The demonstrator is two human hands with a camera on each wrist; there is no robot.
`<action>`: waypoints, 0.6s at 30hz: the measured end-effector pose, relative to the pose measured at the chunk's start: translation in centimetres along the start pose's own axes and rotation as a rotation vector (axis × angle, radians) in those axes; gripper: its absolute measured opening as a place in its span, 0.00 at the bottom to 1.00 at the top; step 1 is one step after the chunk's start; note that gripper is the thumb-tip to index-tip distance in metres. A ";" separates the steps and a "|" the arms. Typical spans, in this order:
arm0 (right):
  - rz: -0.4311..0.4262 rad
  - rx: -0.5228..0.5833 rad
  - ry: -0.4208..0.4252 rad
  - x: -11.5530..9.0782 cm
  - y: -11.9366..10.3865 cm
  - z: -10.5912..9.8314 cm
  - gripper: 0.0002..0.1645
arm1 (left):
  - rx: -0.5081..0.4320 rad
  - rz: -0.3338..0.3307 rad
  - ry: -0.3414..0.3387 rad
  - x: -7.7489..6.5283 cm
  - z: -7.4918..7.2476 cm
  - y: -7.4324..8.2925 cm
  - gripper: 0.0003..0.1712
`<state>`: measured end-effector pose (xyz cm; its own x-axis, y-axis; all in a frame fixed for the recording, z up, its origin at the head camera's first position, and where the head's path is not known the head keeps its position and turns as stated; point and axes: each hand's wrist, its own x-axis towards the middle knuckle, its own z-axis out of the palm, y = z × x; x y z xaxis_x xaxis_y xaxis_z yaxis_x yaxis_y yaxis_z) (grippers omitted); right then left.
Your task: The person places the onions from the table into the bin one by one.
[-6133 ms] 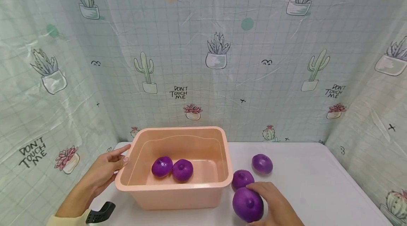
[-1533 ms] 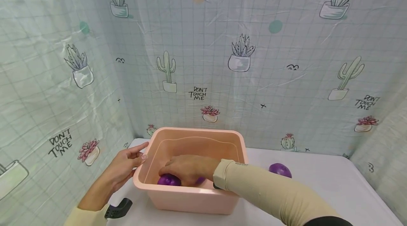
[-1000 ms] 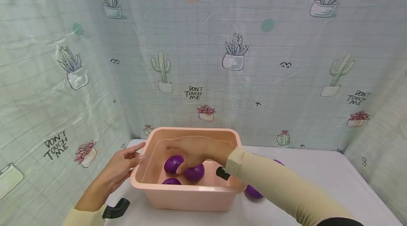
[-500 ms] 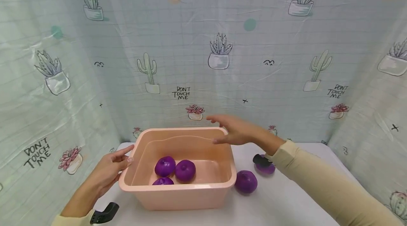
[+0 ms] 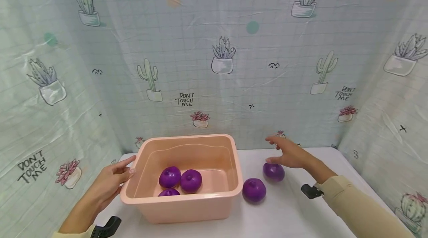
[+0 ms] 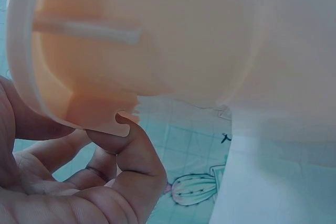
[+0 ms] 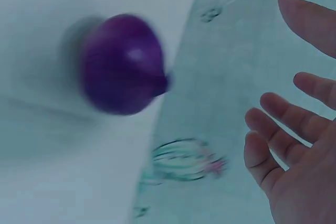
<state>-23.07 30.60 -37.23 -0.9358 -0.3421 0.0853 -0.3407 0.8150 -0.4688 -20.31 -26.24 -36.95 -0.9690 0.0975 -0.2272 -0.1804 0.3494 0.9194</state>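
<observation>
My left hand (image 5: 107, 182) grips the left rim of a peach plastic bin (image 5: 187, 208), thumb and fingers on its edge. In the left wrist view, a curled finger (image 6: 139, 156) hooks the rim's underside. Three glossy purple onions lie in the bin: one at back left (image 5: 169, 177), one beside it (image 5: 191, 181), one half hidden by the front wall (image 5: 168, 192). My right hand (image 5: 292, 154) hovers with spread fingers, holding nothing, just above a purple onion (image 5: 274, 171) on the table. That onion shows a pointed tip (image 7: 160, 83) in the right wrist view. Another onion (image 5: 254, 190) sits by the bin's right side.
The white table (image 5: 301, 208) reaches back to a patterned curtain (image 5: 200, 44) with cactus drawings, which also hangs at left and right. Dark wrist straps (image 5: 311, 191) show at both cuffs.
An onion held by my right hand went into the bin, where it was let go. The right hand then rose out and moved right to the far onion. The left hand stays on the rim.
</observation>
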 end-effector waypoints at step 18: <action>0.171 0.092 0.160 -2.2 6.6 9.0 0.53 | -0.006 0.022 -0.029 -0.1 -0.4 0.1 0.38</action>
<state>-22.43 32.53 -48.40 -0.9841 -0.1181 0.1328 -0.1731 0.8059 -0.5662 -20.29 -26.56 -36.75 -0.9674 0.1323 -0.2158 -0.1600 0.3409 0.9264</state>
